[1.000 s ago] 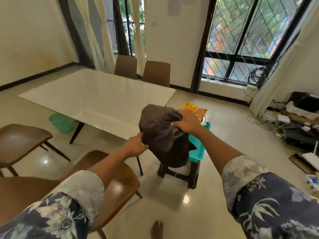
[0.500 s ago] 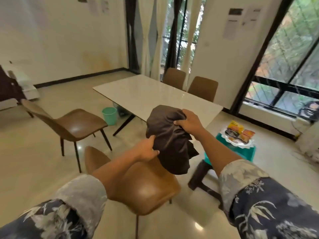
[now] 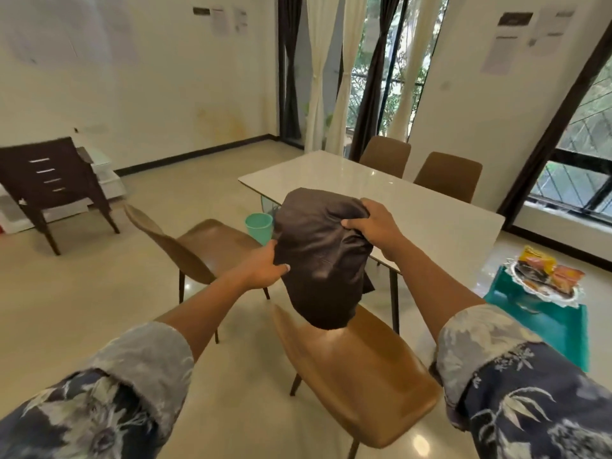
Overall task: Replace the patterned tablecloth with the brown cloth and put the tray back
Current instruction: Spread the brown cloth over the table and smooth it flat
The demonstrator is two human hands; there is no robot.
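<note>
Brown cloth (image 3: 319, 256) bunched, held in air above chair (image 3: 357, 369), near bare white table (image 3: 381, 190). Left hand (image 3: 261, 270) pinches its left edge; right hand (image 3: 374, 223) fingers clenched on top. Tray (image 3: 546, 279) sits on teal stool (image 3: 546, 323), right.

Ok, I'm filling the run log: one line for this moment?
stage: carrying | both hands grip bunched brown cloth | table bare | tray on teal stool

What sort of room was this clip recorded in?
Most likely a home dining room. A long white table has brown chairs around it, tall curtained windows line the far wall, and a tray of snacks sits on a teal stool. Both hands hold a bunched brown cloth.
</note>
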